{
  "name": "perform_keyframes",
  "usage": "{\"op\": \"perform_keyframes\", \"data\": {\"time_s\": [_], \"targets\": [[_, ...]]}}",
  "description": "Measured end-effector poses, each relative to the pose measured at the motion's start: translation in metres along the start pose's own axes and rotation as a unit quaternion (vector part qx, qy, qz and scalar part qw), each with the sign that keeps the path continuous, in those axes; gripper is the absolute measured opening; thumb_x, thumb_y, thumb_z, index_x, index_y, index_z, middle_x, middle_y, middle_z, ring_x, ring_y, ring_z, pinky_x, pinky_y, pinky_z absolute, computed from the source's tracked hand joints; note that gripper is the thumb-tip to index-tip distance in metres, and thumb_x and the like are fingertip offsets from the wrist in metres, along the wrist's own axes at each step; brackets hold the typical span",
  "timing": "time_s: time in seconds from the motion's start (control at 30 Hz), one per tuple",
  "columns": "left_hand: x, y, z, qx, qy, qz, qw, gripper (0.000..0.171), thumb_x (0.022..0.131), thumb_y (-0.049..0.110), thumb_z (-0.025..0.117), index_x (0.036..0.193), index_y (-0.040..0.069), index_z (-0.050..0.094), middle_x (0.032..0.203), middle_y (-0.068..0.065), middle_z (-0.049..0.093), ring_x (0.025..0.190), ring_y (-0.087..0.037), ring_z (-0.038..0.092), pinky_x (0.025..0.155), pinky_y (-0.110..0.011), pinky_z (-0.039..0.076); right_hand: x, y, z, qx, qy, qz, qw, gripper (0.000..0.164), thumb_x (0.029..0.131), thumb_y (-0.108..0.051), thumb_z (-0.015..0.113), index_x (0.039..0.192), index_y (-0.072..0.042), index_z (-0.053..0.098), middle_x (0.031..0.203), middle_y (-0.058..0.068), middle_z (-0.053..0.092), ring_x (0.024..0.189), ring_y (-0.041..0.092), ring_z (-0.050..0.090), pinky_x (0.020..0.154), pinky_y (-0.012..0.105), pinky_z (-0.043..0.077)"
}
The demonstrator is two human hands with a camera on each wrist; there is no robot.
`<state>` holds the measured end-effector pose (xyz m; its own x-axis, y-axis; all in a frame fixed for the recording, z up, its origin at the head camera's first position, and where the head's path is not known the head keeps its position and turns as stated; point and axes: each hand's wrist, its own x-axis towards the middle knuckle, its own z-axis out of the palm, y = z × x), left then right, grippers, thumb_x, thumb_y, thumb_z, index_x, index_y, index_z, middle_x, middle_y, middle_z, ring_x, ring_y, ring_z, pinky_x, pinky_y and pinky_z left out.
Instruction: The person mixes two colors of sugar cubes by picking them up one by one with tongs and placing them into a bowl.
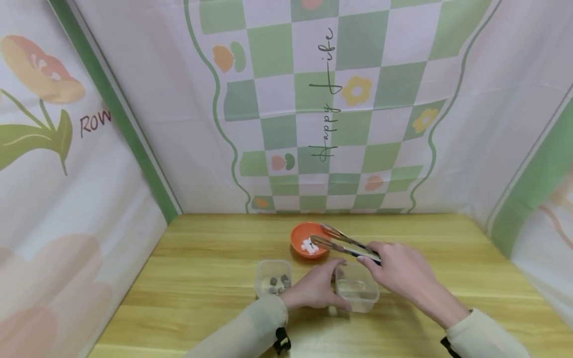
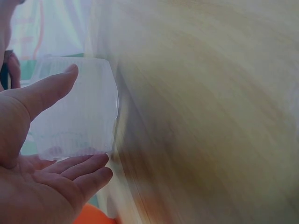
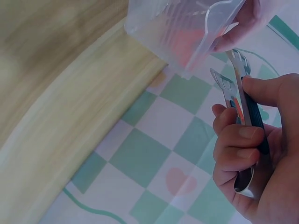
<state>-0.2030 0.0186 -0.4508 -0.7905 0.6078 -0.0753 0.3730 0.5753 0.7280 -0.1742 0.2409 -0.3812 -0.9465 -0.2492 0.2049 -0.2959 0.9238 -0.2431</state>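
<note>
My right hand (image 1: 400, 266) grips metal tongs (image 1: 342, 238) with dark handle parts. The tongs' two arms stand apart, their ends over an orange bowl (image 1: 297, 248) that holds a small heap of white pieces (image 1: 309, 246). In the right wrist view, the fingers and thumb wrap the tongs (image 3: 252, 107). My left hand (image 1: 315, 286) holds an uncovered clear plastic container (image 1: 358, 293) from its left side. In the left wrist view, the thumb lies along one side of the container (image 2: 88, 107) and the fingers along another.
A second clear container (image 1: 264, 271) with several small grey pieces stands left of my left hand, partly covered by the wrist. The wooden table (image 1: 201, 278) meets a checked curtain (image 1: 313, 124) at the back, with printed curtains at both sides.
</note>
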Motion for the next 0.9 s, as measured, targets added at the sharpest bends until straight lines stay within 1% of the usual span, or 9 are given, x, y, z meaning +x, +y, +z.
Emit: {"op": "perform_keyframes", "data": {"time_s": [0.23, 0.5, 0.63, 0.73, 0.9], "targets": [[0.000, 0.001, 0.000, 0.000, 0.000, 0.000, 1.0000, 0.103, 0.072, 0.034, 0.100, 0.157, 0.021, 0.044, 0.143, 0.000, 0.061, 0.123, -0.011, 0.059, 0.105, -0.032, 0.050, -0.014, -0.002, -0.003, 0.007, 0.027, 0.004, 1.000, 0.033, 0.098, -0.045, 0.073, 0.105, -0.013, 0.075, 0.062, -0.008, 0.048, 0.051, 0.012, 0.042, 0.044, 0.033, 0.033], [0.000, 0.001, 0.002, -0.001, 0.005, 0.004, 1.0000, 0.106, 0.071, 0.033, 0.100, 0.159, 0.021, 0.043, 0.142, -0.001, 0.062, 0.125, -0.012, 0.059, 0.107, -0.036, 0.050, -0.030, -0.005, -0.003, 0.023, 0.053, 0.019, 0.998, 0.041, 0.097, -0.048, 0.075, 0.117, -0.012, 0.076, 0.063, -0.009, 0.050, 0.050, 0.011, 0.042, 0.043, 0.032, 0.033], [0.000, 0.001, 0.002, 0.002, 0.009, 0.005, 0.9999, 0.108, 0.070, 0.034, 0.100, 0.160, 0.021, 0.042, 0.142, -0.001, 0.062, 0.127, -0.013, 0.058, 0.109, -0.037, 0.049, -0.036, -0.006, -0.004, 0.028, 0.054, 0.029, 0.998, 0.042, 0.097, -0.048, 0.074, 0.119, -0.012, 0.075, 0.063, -0.009, 0.049, 0.051, 0.011, 0.042, 0.043, 0.032, 0.033], [0.000, 0.001, 0.002, -0.001, 0.010, 0.006, 0.9999, 0.110, 0.069, 0.034, 0.101, 0.160, 0.021, 0.041, 0.144, -0.002, 0.061, 0.128, -0.013, 0.058, 0.109, -0.036, 0.048, -0.039, -0.005, -0.005, 0.028, 0.055, 0.033, 0.998, 0.040, 0.097, -0.048, 0.074, 0.117, -0.013, 0.075, 0.063, -0.009, 0.048, 0.052, 0.012, 0.043, 0.043, 0.033, 0.033], [0.000, 0.000, 0.003, -0.005, 0.012, 0.010, 0.9999, 0.118, 0.068, 0.033, 0.102, 0.164, 0.019, 0.035, 0.150, -0.003, 0.057, 0.131, -0.014, 0.056, 0.111, -0.036, 0.047, -0.045, -0.003, -0.005, 0.029, 0.056, 0.043, 0.997, 0.044, 0.096, -0.050, 0.074, 0.119, -0.013, 0.076, 0.061, -0.008, 0.047, 0.053, 0.013, 0.043, 0.043, 0.034, 0.032]]}}
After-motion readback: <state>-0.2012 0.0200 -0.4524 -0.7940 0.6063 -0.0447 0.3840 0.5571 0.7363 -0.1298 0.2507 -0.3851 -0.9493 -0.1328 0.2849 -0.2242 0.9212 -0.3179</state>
